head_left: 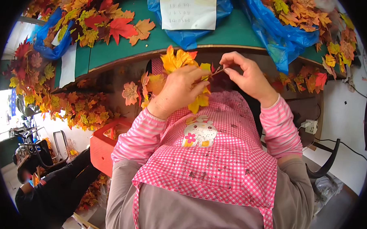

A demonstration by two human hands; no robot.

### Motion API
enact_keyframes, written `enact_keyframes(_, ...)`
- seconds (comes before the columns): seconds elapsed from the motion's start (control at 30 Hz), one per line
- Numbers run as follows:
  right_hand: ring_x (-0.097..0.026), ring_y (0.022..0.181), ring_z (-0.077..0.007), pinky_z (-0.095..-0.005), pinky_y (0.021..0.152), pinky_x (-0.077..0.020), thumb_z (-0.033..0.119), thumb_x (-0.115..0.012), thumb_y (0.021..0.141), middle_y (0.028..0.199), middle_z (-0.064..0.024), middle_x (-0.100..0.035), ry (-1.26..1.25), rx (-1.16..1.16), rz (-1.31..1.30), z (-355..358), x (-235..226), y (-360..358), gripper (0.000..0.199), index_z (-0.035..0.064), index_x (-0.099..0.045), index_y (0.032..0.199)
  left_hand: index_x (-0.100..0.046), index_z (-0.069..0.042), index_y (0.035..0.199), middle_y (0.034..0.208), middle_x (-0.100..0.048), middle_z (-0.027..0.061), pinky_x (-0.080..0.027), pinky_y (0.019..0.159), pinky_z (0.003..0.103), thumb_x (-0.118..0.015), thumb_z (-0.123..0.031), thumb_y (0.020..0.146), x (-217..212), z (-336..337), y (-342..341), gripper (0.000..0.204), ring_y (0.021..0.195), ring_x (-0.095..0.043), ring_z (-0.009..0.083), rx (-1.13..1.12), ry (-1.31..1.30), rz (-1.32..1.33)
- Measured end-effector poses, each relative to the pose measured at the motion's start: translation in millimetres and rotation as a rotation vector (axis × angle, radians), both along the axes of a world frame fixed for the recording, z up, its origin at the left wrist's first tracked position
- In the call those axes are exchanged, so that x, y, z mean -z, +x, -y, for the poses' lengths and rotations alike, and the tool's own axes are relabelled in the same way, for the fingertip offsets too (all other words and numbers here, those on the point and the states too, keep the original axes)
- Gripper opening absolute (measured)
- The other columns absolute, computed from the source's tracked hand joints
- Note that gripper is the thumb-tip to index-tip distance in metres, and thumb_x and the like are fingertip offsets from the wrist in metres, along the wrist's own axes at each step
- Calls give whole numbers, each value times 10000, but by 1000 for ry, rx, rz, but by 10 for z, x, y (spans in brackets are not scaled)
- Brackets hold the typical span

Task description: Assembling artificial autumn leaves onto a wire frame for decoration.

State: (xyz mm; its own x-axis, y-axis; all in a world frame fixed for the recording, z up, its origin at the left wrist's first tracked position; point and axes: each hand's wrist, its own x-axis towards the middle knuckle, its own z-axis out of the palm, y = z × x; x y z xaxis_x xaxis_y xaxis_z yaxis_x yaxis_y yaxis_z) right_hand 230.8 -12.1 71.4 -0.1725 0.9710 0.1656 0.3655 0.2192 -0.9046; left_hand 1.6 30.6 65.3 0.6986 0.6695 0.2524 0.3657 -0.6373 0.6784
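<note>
Leaves (pixel 178 60) (mostly yellow) in left hand (pixel 181 87), stem (pixel 217 70) in right hand (pixel 249 77).

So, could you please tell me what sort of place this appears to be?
Probably a small craft workshop: heaped, seemingly artificial autumn leaves on a green table, blue plastic bags beside them, and the worker's pink checked apron.

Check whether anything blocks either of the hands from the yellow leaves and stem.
Nothing visible does: the left hand holds the yellow leaves, partly hiding them, and the right hand pinches the thin stem. The green table lies beyond.
</note>
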Motion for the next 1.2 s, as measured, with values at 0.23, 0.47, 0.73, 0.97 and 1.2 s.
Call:
enact_keyframes(0.23,-637,819,-289,-343,722,-505,-55,-644,798,881,-116,-629,273,158,98,123,3,-112,210,43,-605,979,-674,18,1004,831,-668,78,-502,666,277,-647,-163,916,-18,8,246,204,721,-621,142,-105,-406,138)
enact_keyframes(0.47,-633,825,-272,-335,732,-504,-15,-661,804,887,-116,-636,281,174,163,111,31,-64,194,24,-609,986,-685,3,962,775,-653,10,-462,575,209,-645,-156,924,104,-130,347,169,669,-584,73,-201,-1266,413)
enact_keyframes(0.73,-631,724,-147,-294,677,-492,162,-637,880,796,-88,-683,299,505,40,-1397,-730,881,196,-24,-666,937,-714,-15,997,740,-663,18,-440,533,234,-670,-124,895,481,-67,341,157,616,-560,65,-250,-710,267)
enact_keyframes(0.97,-693,794,-259,-344,722,-520,263,-712,818,882,-155,-717,364,879,217,-2703,-606,1569,270,20,-725,935,-713,-11,1002,765,-694,44,-471,582,250,-673,-124,892,536,2,193,163,658,-591,83,-282,-696,296)
enact_keyframes(1.2,-635,819,-140,-286,770,-500,149,-736,802,897,-20,-694,384,523,-652,-2654,-920,1466,185,31,-717,943,-695,-6,987,748,-683,53,-476,584,257,-650,-141,904,588,-14,84,164,657,-607,95,-325,-754,250)
